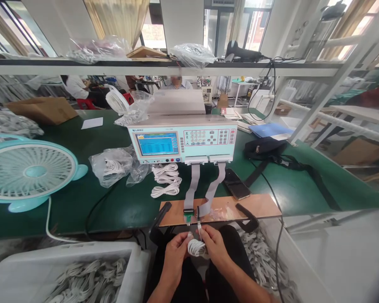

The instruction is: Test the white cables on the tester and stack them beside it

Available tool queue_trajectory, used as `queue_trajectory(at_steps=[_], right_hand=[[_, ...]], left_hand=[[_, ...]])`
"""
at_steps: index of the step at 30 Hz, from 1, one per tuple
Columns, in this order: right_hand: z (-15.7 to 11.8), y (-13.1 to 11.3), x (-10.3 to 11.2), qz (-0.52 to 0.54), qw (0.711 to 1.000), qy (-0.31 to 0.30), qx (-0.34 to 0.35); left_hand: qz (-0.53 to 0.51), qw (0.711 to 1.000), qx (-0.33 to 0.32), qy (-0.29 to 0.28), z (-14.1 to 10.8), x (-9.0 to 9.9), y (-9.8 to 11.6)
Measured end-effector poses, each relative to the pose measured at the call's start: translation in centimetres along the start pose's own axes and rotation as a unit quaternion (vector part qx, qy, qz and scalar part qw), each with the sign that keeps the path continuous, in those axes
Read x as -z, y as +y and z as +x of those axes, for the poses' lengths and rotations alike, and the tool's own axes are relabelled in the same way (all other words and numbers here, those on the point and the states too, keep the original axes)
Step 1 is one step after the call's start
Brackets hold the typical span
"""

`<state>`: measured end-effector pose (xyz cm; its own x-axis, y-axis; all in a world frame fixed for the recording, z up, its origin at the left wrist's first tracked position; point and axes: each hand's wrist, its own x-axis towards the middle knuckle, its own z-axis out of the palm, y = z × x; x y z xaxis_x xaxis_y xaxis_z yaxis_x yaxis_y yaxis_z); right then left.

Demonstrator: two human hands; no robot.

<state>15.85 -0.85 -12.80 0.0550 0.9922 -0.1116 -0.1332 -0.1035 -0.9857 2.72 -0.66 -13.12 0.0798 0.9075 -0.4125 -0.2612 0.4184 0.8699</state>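
Observation:
A coiled white cable (196,248) hangs between my two hands at the table's front edge. My left hand (176,252) is closed, pinching one end of the cable just below a small green circuit board (188,218); a gap seems to show between them. My right hand (215,249) is closed on the cable's other end, whose white plug (199,226) points up at the connector of the right grey ribbon cable (212,191). Whether that plug is fully seated I cannot tell. The left ribbon cable (192,185) runs from the board up to the tester (183,141), whose screen is lit.
Several coiled white cables (166,180) lie before the tester. A phone (236,184) and black bag (265,148) are to the right. Clamps (246,216) hold a wooden board (262,206). A fan (34,170) stands left. A white bin (129,261) of cables is at lower left.

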Motion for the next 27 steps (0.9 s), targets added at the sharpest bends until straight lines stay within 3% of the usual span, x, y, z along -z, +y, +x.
queue_trajectory(at_steps=[5,8,14,23,27], right_hand=[[0.1,-0.7,-0.6,0.104,0.989,0.006,-0.104],[0.3,-1.0,-1.1,0.177,0.974,0.02,-0.139],[0.2,-1.7,-1.2,0.188,0.976,-0.001,-0.113],[0.3,-1.5,-0.9,0.154,0.983,-0.007,-0.104],[0.3,-1.6,-0.9,0.158,0.982,-0.01,-0.102]], left_hand=[[0.104,0.989,-0.007,-0.107,0.2,0.9,1.9],[0.102,0.984,-0.013,-0.143,0.4,1.1,3.0],[0.12,0.987,-0.084,-0.058,1.3,0.6,2.2],[0.129,0.984,-0.124,-0.012,1.6,0.1,1.1],[0.136,0.98,-0.143,-0.021,1.8,0.4,0.6]])
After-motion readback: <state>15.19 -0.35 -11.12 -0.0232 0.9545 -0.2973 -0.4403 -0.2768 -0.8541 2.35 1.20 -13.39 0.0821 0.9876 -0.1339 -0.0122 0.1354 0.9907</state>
